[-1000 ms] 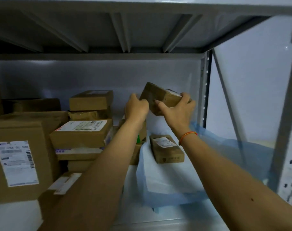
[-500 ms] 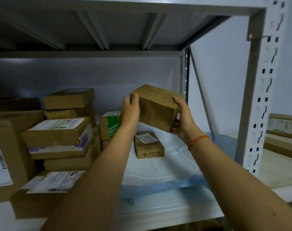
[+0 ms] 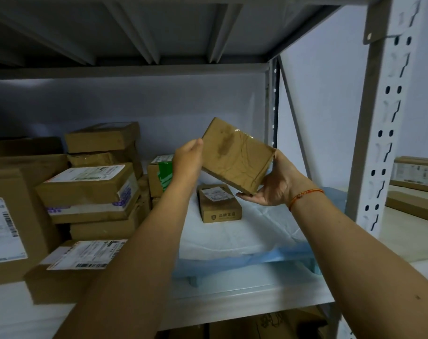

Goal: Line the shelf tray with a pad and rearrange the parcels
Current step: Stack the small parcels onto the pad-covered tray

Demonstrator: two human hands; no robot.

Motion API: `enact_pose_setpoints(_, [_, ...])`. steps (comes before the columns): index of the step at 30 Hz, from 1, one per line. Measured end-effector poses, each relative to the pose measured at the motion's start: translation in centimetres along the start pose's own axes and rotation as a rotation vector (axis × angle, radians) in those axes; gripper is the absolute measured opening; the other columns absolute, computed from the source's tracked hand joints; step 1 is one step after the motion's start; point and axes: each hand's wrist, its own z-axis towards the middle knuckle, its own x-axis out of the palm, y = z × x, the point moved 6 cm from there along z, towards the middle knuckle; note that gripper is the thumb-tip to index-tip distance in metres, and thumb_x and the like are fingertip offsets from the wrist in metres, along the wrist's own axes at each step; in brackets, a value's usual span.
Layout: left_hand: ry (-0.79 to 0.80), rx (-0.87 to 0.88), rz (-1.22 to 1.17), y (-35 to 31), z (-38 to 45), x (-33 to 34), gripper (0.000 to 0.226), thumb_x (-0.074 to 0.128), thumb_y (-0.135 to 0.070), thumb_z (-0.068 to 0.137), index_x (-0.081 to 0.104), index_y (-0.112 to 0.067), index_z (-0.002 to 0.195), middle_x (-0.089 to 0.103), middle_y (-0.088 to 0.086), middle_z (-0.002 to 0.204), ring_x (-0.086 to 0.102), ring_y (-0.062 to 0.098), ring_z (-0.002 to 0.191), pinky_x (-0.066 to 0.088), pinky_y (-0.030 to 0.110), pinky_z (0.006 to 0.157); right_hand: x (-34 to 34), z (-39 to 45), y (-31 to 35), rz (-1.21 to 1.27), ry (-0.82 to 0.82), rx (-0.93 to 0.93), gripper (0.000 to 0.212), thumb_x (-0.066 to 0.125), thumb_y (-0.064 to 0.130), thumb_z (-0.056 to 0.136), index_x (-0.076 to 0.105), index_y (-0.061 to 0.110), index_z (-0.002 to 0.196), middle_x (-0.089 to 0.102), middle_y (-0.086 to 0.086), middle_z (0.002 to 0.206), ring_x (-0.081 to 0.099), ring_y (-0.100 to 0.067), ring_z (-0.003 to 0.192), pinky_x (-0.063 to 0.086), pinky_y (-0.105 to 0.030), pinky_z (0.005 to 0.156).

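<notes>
Parcels are the matter of this step, and one brown parcel (image 3: 237, 156) is held in the air above the shelf (image 3: 232, 292), tilted, with its broad taped face turned toward the camera. The left hand (image 3: 188, 159) presses against its left edge with the fingers reaching behind it, so how far they curl cannot be seen. The right hand (image 3: 269, 189) supports the lower right corner from below, palm up, with the thumb up along the right edge. The pad (image 3: 232, 236), white with a blue border, already lies on the right part of the shelf, so the lining seems done and the rearranging is in hand. A small parcel with a label (image 3: 219, 203) lies flat on the pad, just below the held one. On the left, well apart from the hands, stacked boxes (image 3: 90, 189) fill the shelf beside the pad. The next move probably calls for lowering the held parcel flat on the free part of the pad, near the small one. It should be turned level first. The hands must also keep clear of the grey post (image 3: 381, 133) on the right.
</notes>
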Motion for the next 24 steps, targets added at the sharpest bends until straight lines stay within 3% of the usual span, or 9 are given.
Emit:
enact_pose_setpoints(4, [-0.015, 0.021, 0.07, 0.8, 0.4, -0.5, 0.02, 0.044, -0.032, 0.088, 0.059, -0.024, 0.079, 0.057, 0.006, 0.081, 0.054, 0.017, 0.079, 0.044, 0.035, 0.072, 0.4, -0.3, 0.1, 0.003, 0.017, -0.115, 0.075, 0.067, 0.06, 0.065, 0.057, 0.016, 0.125, 0.06, -0.016, 0.121, 0.063, -0.038, 0.097, 0.055, -0.051, 0.08])
enact_pose_setpoints(6, [-0.042, -0.055, 0.062, 1.9, 0.7, -0.9, 0.024, 0.043, -0.032, 0.089, 0.062, -0.021, 0.082, 0.063, 0.008, 0.087, 0.059, 0.02, 0.084, 0.049, 0.039, 0.079, 0.5, -0.5, 0.6, -0.018, -0.004, -0.25, 0.068, 0.071, 0.055, 0.068, 0.055, 0.018, 0.122, 0.057, -0.014, 0.122, 0.059, -0.037, 0.104, 0.055, -0.049, 0.075])
enact_pose_setpoints(8, [-0.064, -0.191, 0.007, 2.9, 0.5, -1.1, 0.043, 0.037, -0.042, 0.096, 0.064, -0.013, 0.11, 0.066, 0.011, 0.115, 0.061, 0.028, 0.104, 0.049, 0.043, 0.094, 1.0, -1.2, 1.3, -0.161, -0.008, -0.437, 0.043, 0.066, 0.049, 0.082, 0.054, 0.022, 0.113, 0.055, -0.01, 0.118, 0.055, -0.034, 0.107, 0.055, -0.048, 0.075])
enact_pose_setpoints(10, [-0.047, -0.328, -0.068, 3.7, -0.4, -0.8, 0.061, 0.025, -0.056, 0.097, 0.048, -0.016, 0.138, 0.055, 0.01, 0.137, 0.053, 0.029, 0.123, 0.043, 0.043, 0.104, 1.5, -1.7, 1.4, -0.315, 0.01, -0.556, 0.033, 0.061, 0.039, 0.09, 0.053, 0.021, 0.116, 0.057, -0.009, 0.114, 0.057, -0.027, 0.103, 0.054, -0.043, 0.081])
enact_pose_setpoints(12, [-0.015, -0.39, -0.135, 4.4, -0.7, -0.4, 0.065, 0.023, -0.058, 0.098, 0.039, -0.015, 0.144, 0.049, 0.011, 0.142, 0.047, 0.031, 0.13, 0.039, 0.044, 0.109, 1.3, -1.5, 1.5, -0.453, -0.01, -0.619, 0.056, 0.066, 0.032, 0.088, 0.042, 0.016, 0.136, 0.056, -0.01, 0.125, 0.058, -0.023, 0.105, 0.053, -0.035, 0.083])
enact_pose_setpoints(14, [-0.009, -0.43, -0.145, 5.0, -1.0, -0.5, 0.06, 0.026, -0.054, 0.099, 0.044, -0.012, 0.139, 0.053, 0.013, 0.137, 0.052, 0.031, 0.125, 0.044, 0.039, 0.102, 0.9, -1.3, 1.6, -0.642, -0.054, -0.695, 0.082, 0.073, 0.028, 0.083, 0.025, 0.02, 0.148, 0.044, -0.005, 0.138, 0.05, -0.021, 0.116, 0.047, -0.029, 0.082])
enact_pose_setpoints(18, [-0.06, -0.474, -0.161, 5.9, -1.0, -0.9, 0.051, 0.029, -0.049, 0.1, 0.048, -0.017, 0.136, 0.058, 0.008, 0.134, 0.058, 0.027, 0.119, 0.045, 0.032, 0.082, 0.6, -1.0, 1.3, -0.941, -0.068, -0.878, 0.112, 0.085, 0.017, 0.07, 0.008, 0.031, 0.151, 0.025, -0.001, 0.149, 0.032, -0.022, 0.135, 0.039, -0.039, 0.105])
enact_pose_setpoints(21, [-0.023, -0.463, -0.143, 6.2, -1.0, -0.5, 0.063, 0.026, -0.063, 0.095, 0.043, -0.023, 0.14, 0.056, 0.007, 0.137, 0.057, 0.028, 0.122, 0.043, 0.039, 0.097, 0.8, -1.2, 0.6, -1.109, -0.128, -1.009, 0.12, 0.087, 0.01, 0.066, 0.004, 0.027, 0.151, 0.02, -0.002, 0.15, 0.024, -0.022, 0.14, 0.034, -0.041, 0.111])
enact_pose_setpoints(24, [0.081, -0.457, -0.124, 6.0, -1.6, 0.4, 0.07, 0.03, -0.069, 0.09, 0.049, -0.021, 0.137, 0.055, 0.007, 0.139, 0.053, 0.031, 0.126, 0.033, 0.049, 0.112, 1.0, -1.5, 0.3, -1.226, -0.216, -1.166, 0.123, 0.09, 0.016, 0.062, 0.006, 0.019, 0.151, 0.022, -0.004, 0.147, 0.026, -0.019, 0.139, 0.035, -0.039, 0.112])
